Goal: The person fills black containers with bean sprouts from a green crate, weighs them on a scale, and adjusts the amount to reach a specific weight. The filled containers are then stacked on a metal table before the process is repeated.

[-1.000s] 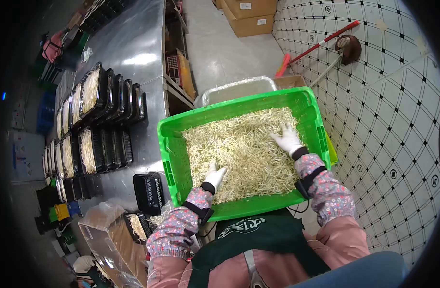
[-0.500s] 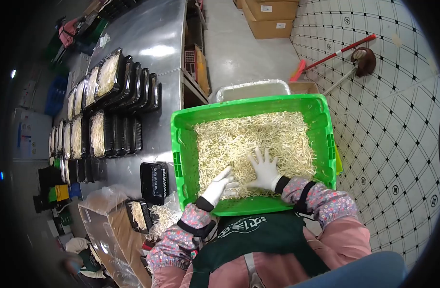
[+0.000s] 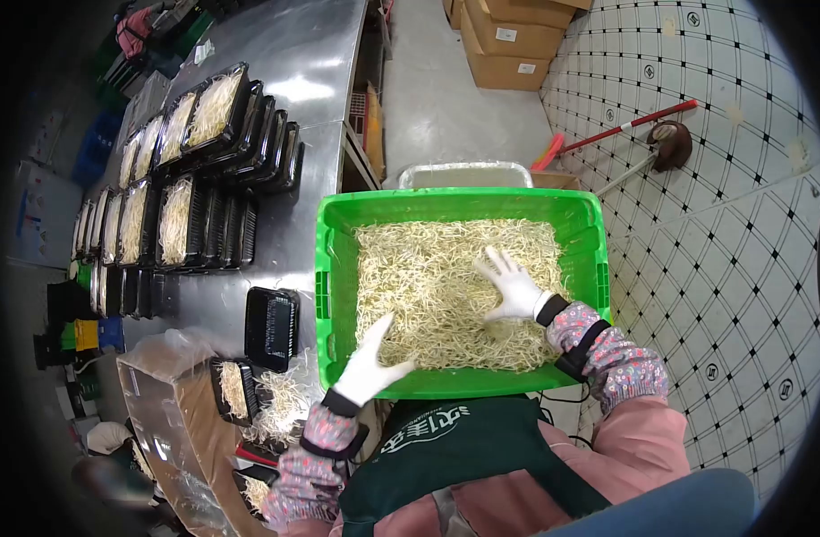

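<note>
Sprouts, pale and thin [image 3: 428, 286], heaped across the bottom of the green plastic crate [image 3: 463, 385], center of the frame. Crate's long axis runs left to right across the frame; you stand at its near long side, at the bottom.

Your hands are apart, white-gloved, fingers spread, nothing seen pinched in either. Left hand [image 3: 367, 365] crosses the crate's near-left corner, thumb toward the frame's right, fingertips pointing up-frame over the heap's left edge. Right hand [image 3: 515, 288] is further in, over the heap right of center, fingers pointing to the upper left. So the right is nearer the heap's middle; from your left, most of the heap lies up and to the right, and a wide strip of sprouts shows between the two. Can't tell if either palm touches the sprouts or sits just above.

Left of the frame: metal counter [image 3: 293, 58] with stacked black trays [image 3: 215, 107] of sprouts. Just beside the crate's left wall, a black tray with no sprouts showing [image 3: 271, 327]; below that, a part-hidden filled tray [image 3: 233, 394] and loose sprouts [image 3: 283, 403]. Upper right: red-handled broom [image 3: 624, 127]. Top of the frame: cardboard cartons [image 3: 517, 40].
</note>
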`<state>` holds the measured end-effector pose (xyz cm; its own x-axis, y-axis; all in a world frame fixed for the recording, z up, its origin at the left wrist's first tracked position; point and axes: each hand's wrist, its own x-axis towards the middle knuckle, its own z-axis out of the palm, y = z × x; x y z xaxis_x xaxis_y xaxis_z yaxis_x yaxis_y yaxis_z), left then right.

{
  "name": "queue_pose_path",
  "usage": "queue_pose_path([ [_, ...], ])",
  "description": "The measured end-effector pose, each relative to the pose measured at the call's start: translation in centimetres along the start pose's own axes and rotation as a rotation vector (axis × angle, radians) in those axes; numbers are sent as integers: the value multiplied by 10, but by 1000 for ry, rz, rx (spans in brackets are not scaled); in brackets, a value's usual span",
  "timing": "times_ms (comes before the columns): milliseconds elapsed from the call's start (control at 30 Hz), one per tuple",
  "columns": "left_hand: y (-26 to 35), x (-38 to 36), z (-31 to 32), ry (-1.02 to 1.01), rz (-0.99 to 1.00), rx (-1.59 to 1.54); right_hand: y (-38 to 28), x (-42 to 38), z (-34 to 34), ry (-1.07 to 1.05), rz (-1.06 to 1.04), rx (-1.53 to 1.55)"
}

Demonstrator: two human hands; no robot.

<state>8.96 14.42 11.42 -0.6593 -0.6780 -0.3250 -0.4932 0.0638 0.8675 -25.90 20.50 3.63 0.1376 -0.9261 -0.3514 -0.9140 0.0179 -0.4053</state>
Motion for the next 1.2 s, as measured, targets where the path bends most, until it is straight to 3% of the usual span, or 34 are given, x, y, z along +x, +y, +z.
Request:
queue_pose_path([
  [100,-12,65,31,-171,232,447,14,0,12,60,179,128],
  [200,-1,121,66,-445,113,786,-12,-11,22,-63,190,-42],
  [267,-15,152,93,-444,109,854,-29,-19,27,-122,135,-218],
  [333,-19,171,110,-403,100,930,-20,-15,35,-127,183,-185],
  [433,-26,186,117,-398,119,808,3,-10,51,-47,228,-91],
  [467,-42,185,119,-240,249,814,19,-5,66,-18,187,28],
  [567,-77,185,104,-334,173,839,26,-7,37,-4,210,238],
  [633,-77,161,78,-255,302,831,40,-11,23,51,235,348],
  [767,-40,121,51,-398,296,791,41,-12,-13,128,228,613],
  [833,-29,109,66,-309,499,599,37,5,-6,279,166,514],
  [900,-17,102,77,-315,449,743,29,22,14,194,155,513],
  [967,-13,89,71,-262,388,591,20,32,29,5,95,293],
  [1000,-5,77,64,-198,301,481,10,35,17,-175,200,165],
  [1033,2,63,52,-131,214,369,8,37,16,-178,190,159],
  [1100,13,34,26,165,238,223,7,42,19,-6,211,265],
  [1200,2,-14,-9,652,55,-85,5,60,15,-24,245,245],
])
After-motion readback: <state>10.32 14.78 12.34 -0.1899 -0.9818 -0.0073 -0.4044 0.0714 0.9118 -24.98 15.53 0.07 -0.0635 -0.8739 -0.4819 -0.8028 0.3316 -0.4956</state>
